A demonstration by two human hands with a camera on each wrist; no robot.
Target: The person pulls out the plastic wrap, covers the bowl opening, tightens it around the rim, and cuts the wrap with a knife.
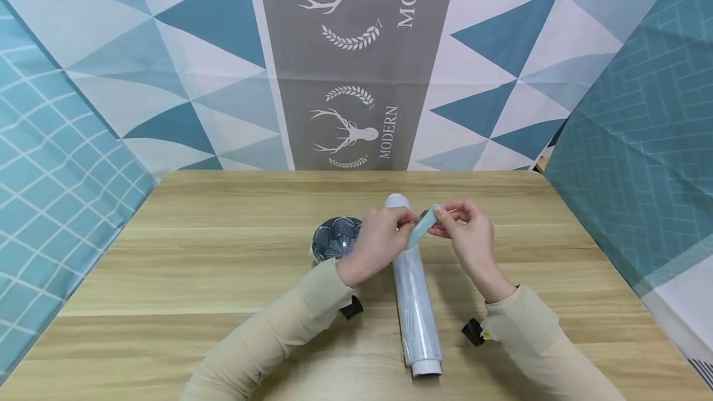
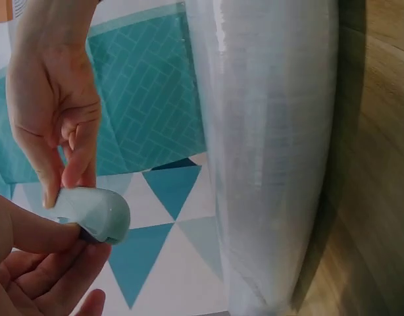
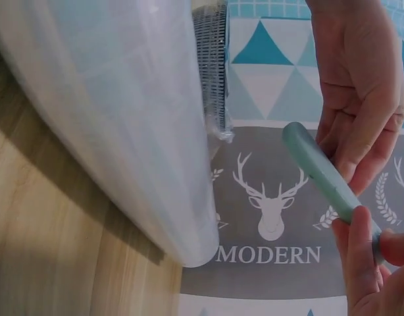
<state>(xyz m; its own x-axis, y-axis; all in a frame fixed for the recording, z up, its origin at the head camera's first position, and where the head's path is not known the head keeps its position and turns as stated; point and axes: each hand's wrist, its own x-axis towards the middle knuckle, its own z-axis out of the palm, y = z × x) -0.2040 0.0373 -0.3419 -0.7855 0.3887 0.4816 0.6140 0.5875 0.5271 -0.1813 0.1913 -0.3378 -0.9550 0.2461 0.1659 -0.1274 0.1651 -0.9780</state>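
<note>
Both hands hold a slim mint-green folding knife (image 1: 421, 228) above a roll of clear plastic wrap (image 1: 414, 302). The left hand (image 1: 381, 237) pinches the dark piece at the knife's side between thumb and fingers, which shows best in the left wrist view. Opposite it, the right hand (image 1: 470, 240) pinches one end of the green handle (image 3: 327, 174) with thumb and fingertips. The wrap roll lies lengthwise on the table, under and between the two hands, its white core showing at both ends.
Left of the roll, partly hidden by the left hand, stands a round dark container (image 1: 336, 235) with clear plastic about it. The wooden table (image 1: 167, 265) ends at a patterned cloth backdrop (image 1: 356, 67), with teal cloths at both sides.
</note>
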